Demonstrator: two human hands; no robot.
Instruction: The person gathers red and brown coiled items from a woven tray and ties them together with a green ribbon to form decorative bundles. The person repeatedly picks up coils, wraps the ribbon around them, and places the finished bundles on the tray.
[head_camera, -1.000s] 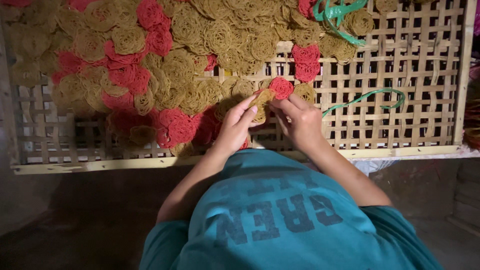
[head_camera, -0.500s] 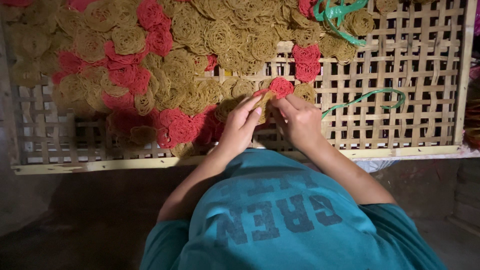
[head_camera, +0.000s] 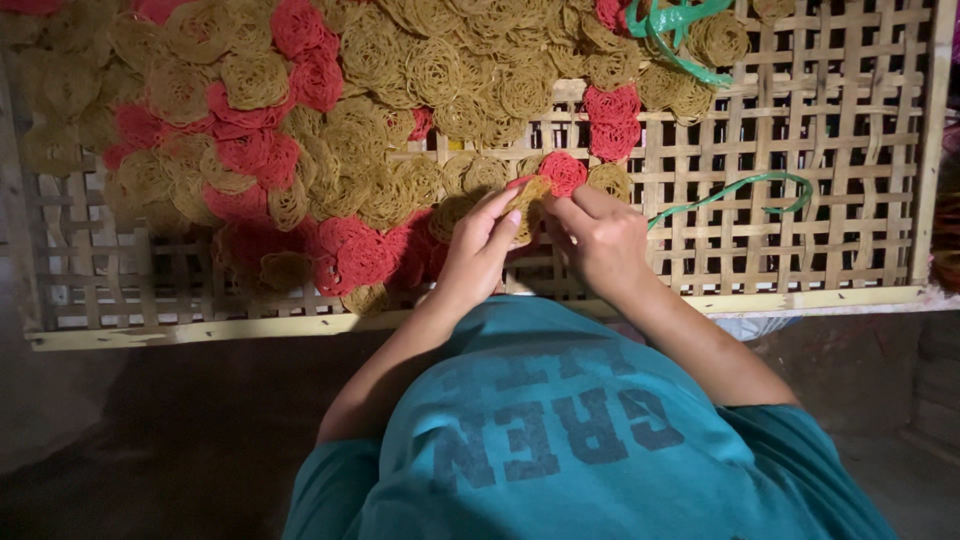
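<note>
Head view: at mid-frame the left hand (head_camera: 480, 248) and right hand (head_camera: 598, 238) meet over a woven bamboo tray (head_camera: 800, 250), both pinched shut on one yellow noodle coil (head_camera: 527, 197) held between their fingertips. Just above it lies a red noodle coil (head_camera: 563, 172). A green plastic strip (head_camera: 740, 188) lies to the right.

left hand (head_camera: 478, 248) fingers pinched | right hand (head_camera: 598, 238) fingers pinched | hands close together
</note>
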